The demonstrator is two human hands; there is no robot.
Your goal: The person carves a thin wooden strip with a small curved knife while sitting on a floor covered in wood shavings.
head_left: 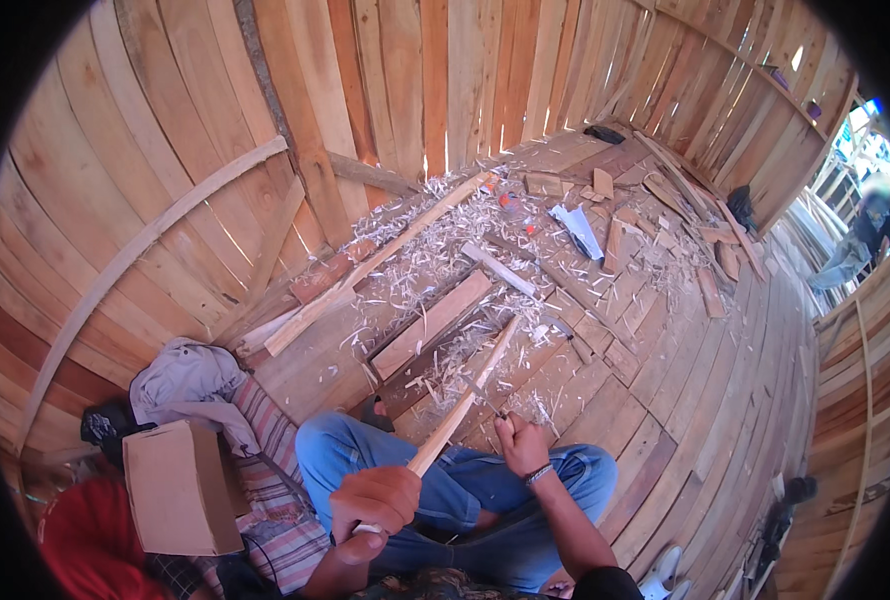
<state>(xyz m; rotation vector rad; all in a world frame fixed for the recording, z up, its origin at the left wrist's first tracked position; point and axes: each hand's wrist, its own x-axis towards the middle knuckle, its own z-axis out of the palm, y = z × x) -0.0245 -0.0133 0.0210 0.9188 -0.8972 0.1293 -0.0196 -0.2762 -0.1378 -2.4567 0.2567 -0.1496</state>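
Your left hand (377,500) grips a pale wooden stick (455,416) at lower centre; your right hand (523,445) holds a small knife (484,398), blade crossing it. The stick looks light and stiff, probably safest held by its near end.

Left grip (377,500) is balled up pretty snug, lower and closer in; right grip (523,443) is curled too, farther out, right forearm (573,525) slanting up and left from below.
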